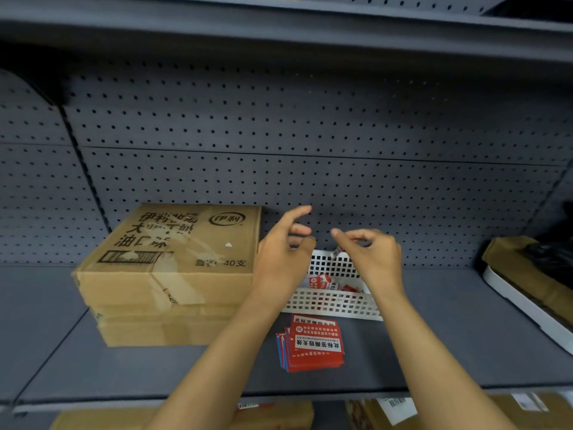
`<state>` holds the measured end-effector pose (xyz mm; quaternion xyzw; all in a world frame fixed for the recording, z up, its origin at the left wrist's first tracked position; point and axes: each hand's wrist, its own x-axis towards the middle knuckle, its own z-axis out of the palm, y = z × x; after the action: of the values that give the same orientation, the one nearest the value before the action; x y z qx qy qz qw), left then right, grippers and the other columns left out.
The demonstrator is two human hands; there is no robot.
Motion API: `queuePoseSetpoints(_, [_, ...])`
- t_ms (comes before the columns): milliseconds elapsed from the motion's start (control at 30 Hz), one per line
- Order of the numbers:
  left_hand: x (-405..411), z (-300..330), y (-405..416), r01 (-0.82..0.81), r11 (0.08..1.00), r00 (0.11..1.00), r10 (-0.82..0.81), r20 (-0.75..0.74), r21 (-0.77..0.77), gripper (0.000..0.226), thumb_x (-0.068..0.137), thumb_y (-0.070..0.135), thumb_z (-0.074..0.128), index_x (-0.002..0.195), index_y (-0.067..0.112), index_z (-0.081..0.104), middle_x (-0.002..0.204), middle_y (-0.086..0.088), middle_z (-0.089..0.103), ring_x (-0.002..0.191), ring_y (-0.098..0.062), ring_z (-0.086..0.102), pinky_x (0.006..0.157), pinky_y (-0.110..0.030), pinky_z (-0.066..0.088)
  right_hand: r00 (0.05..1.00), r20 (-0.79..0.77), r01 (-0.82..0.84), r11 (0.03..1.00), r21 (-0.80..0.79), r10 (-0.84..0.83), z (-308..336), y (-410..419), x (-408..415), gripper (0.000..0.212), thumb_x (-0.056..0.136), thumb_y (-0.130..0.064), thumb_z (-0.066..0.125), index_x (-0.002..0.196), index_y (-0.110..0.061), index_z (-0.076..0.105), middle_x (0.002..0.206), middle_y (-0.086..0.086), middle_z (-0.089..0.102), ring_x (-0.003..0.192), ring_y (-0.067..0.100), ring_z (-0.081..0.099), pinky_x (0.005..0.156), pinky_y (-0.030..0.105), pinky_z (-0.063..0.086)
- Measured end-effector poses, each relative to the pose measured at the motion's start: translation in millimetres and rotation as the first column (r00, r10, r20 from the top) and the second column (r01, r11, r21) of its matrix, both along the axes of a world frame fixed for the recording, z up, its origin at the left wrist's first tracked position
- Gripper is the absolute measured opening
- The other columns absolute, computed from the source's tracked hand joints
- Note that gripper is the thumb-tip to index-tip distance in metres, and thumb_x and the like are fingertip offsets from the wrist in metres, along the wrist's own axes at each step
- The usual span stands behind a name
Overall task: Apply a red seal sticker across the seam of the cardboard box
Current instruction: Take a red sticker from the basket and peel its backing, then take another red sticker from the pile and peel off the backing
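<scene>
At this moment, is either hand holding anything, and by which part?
The left hand holds nothing, fingers loosely spread. The right hand pinches its fingertips together above the white basket; whether they grip a sticker cannot be told.

Grey metal shelf point(434, 352), perforated pegboard back panel point(310, 135), upper shelf point(279, 29) overhead

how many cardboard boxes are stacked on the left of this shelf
2. The top box with printed characters sits on a flatter lower box, left of the white basket. More cardboard shows on the shelf below, partly cut off.
</scene>
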<state>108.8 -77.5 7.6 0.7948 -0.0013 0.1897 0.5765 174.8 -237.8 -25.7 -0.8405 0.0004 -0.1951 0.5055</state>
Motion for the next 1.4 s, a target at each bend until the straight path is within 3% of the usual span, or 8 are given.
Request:
queuePoseSetpoints(167, [-3, -7, -2, -0.007, 1.000, 1.000, 0.007, -0.003, 0.004, 0.045, 0.093, 0.015, 0.057, 0.126, 0.046, 0.057, 0.091, 0.014, 0.064, 0.088, -0.002, 0.063, 0.079, -0.019, 0.046, 0.999, -0.005, 0.049, 0.995, -0.087, -0.050, -2, 4, -1, 0.059, 0.080, -0.078, 0.058, 0.058, -0.025, 0.070, 0.091, -0.008, 0.067, 0.080, 0.009, 0.064, 0.067, 0.030, 0.044])
queuePoseSetpoints(267, [-4, -10, -1, -0.013, 1.000, 1.000, 0.013, 0.005, 0.009, 0.046, 0.094, 0.014, 0.057, 0.128, 0.045, 0.057, 0.092, 0.013, 0.064, 0.086, 0.000, 0.062, 0.079, -0.018, 0.047, 0.995, -0.062, 0.075, 0.995, -0.073, -0.079, -1, 8, -3, 0.074, 0.088, -0.080, 0.041, 0.057, -0.018, 0.066, 0.088, -0.006, 0.069, 0.076, 0.009, 0.063, 0.071, 0.034, 0.046])
queuePoseSetpoints(467, [-2, -15, 0, -0.046, 0.999, 0.999, 0.046, 0.000, 0.008, 0.043, 0.095, 0.012, 0.057, 0.129, 0.038, 0.058, 0.092, 0.012, 0.065, 0.084, 0.003, 0.062, 0.071, -0.003, 0.045, 0.995, -0.038, 0.087, 0.995, -0.055, -0.090, -1, 5, -2, 0.054, 0.093, -0.070, 0.042, 0.077, -0.028, 0.072, 0.092, -0.012, 0.068, 0.083, 0.007, 0.061, 0.080, 0.037, 0.046])
queuePoseSetpoints(633, [-6, -17, -2, -0.038, 0.999, 0.999, 0.038, 0.008, 0.006, 0.039, 0.097, 0.015, 0.056, 0.128, 0.038, 0.058, 0.090, 0.016, 0.065, 0.079, 0.017, 0.057, 0.067, 0.001, 0.041, 0.998, -0.018, 0.065, 0.996, -0.056, -0.066, -3, 2, -3, 0.036, 0.091, -0.060, 0.056, 0.082, -0.029, 0.071, 0.083, -0.011, 0.070, 0.080, 0.012, 0.066, 0.076, 0.038, 0.056])
queuePoseSetpoints(867, [-20, -39, -10, -0.004, 0.998, 1.000, 0.005, -0.024, 0.061, 0.038, 0.099, 0.018, 0.054, 0.131, 0.038, 0.056, 0.097, 0.019, 0.064, 0.089, 0.016, 0.059, 0.074, -0.005, 0.047, 1.000, 0.003, -0.015, 0.999, -0.030, 0.015, -14, -4, -35, 0.009, 0.092, -0.032, 0.063, 0.092, -0.034, 0.072, 0.091, -0.013, 0.072, 0.079, 0.007, 0.066, 0.071, 0.040, 0.060])
queuePoseSetpoints(1000, [-27, -68, -12, -0.017, 0.981, 1.000, 0.015, 0.011, 0.191, 0.031, 0.095, 0.013, 0.060, 0.121, 0.030, 0.064, 0.097, 0.017, 0.068, 0.093, 0.001, 0.067, 0.084, -0.029, 0.059, 0.999, -0.020, -0.050, 0.992, -0.111, 0.048, -32, -5, -54, 0.008, 0.089, -0.030, 0.066, 0.089, -0.035, 0.072, 0.085, -0.016, 0.071, 0.075, 0.005, 0.067, 0.068, 0.037, 0.060])
queuePoseSetpoints(1233, [-36, -111, -11, 0.011, 0.861, 1.000, 0.003, -0.027, 0.509, 0.035, 0.087, 0.009, 0.066, 0.117, 0.025, 0.072, 0.117, 0.001, 0.071, 0.098, -0.021, 0.068, 0.083, -0.027, 0.055, 0.982, -0.157, -0.155, 0.924, -0.349, 0.105, -67, -11, -76, 0.008, 0.090, -0.035, 0.069, 0.094, -0.035, 0.076, 0.094, -0.017, 0.076, 0.085, 0.002, 0.069, 0.074, 0.032, 0.061])
queuePoseSetpoints(1400, [-42, -132, -9, 0.010, 0.792, 1.000, 0.005, -0.023, 0.611, 0.038, 0.081, 0.011, 0.074, 0.119, 0.017, 0.074, 0.116, -0.007, 0.073, 0.114, -0.032, 0.062, 0.100, -0.038, 0.051, 0.944, -0.282, -0.301, 0.807, -0.508, 0.174, -85, -12, -85, 0.039, 0.091, -0.037, 0.070, 0.130, -0.034, 0.068, 0.128, -0.006, 0.065, 0.121, 0.018, 0.058, 0.092, 0.039, 0.055])
